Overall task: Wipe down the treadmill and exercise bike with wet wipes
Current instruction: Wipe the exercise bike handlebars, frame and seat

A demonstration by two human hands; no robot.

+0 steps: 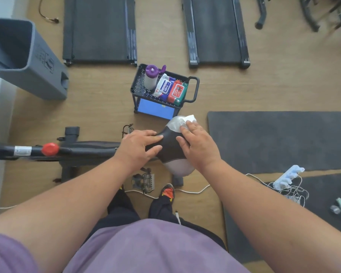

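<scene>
- White wipe under right hand, fingers flat, pressing it on bike seat.
- Left hand flat, steadying seat.
- Treadmills at 12 o'clock probably remain.

Straight below me lies the exercise bike, its frame running left, its saddle at the right end. My left hand rests on the saddle's left part; my right hand presses a wet wipe on its far right part. Just beyond stands a cart holding wipe packs. Farther off lie two treadmills, side by side. A bin stands far left, a mat right.
</scene>
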